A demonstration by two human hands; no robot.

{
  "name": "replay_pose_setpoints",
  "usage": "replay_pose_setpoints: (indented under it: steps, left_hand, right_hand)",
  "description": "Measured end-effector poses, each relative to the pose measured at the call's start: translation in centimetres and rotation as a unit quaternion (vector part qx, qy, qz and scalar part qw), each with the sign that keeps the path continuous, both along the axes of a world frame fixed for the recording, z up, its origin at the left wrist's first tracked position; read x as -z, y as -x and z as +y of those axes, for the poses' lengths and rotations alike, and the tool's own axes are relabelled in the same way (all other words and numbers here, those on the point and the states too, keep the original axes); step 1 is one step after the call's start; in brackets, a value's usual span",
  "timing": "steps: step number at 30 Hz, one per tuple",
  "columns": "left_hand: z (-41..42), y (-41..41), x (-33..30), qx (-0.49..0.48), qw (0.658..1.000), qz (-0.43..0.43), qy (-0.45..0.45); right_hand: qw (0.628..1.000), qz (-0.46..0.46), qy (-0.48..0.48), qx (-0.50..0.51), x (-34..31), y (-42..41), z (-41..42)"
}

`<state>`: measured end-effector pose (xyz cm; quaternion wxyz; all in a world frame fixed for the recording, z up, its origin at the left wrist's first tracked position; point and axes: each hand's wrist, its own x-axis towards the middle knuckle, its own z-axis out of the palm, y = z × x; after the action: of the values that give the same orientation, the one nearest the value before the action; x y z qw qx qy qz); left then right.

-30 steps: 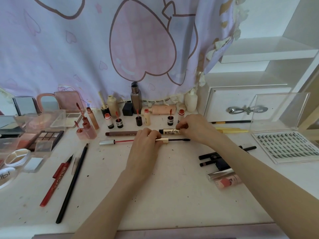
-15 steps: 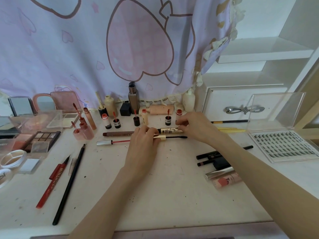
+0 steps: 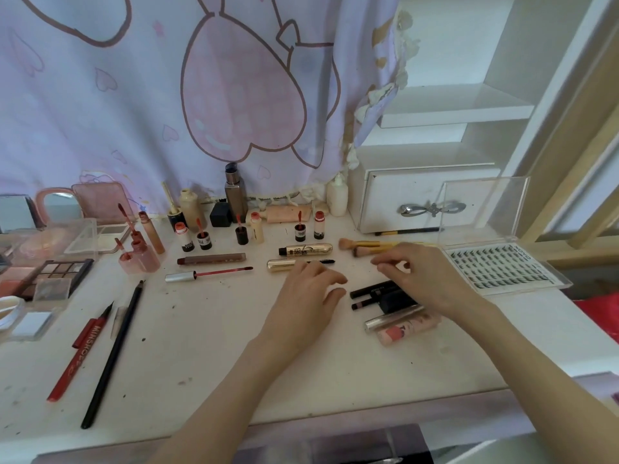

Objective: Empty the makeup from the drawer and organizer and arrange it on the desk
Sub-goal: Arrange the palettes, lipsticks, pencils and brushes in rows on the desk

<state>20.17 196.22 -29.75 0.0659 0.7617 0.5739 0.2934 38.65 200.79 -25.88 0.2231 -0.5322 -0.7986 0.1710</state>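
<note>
Both hands now off the gold mascara tube, empty.

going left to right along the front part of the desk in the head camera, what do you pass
red lip liner pencil → long black pencil → left hand → right hand → open false-lash case

left hand, right hand, desk, makeup
</note>
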Motion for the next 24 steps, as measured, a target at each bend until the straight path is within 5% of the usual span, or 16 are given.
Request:
replay_pose_setpoints:
  steps: [19,24]
  left_hand:
    - [2.0,-3.5,-1.6,-0.009,0.989,0.088,0.116]
    - [2.0,-3.5,-1.3,-0.044,0.992,0.029,0.116]
  right_hand:
    - [0.993,-0.047,-0.104,0.025,5.2,-1.1,-1.9]
    - [0.992,-0.063,-0.111,-0.006,5.0,-1.3,-2.1]
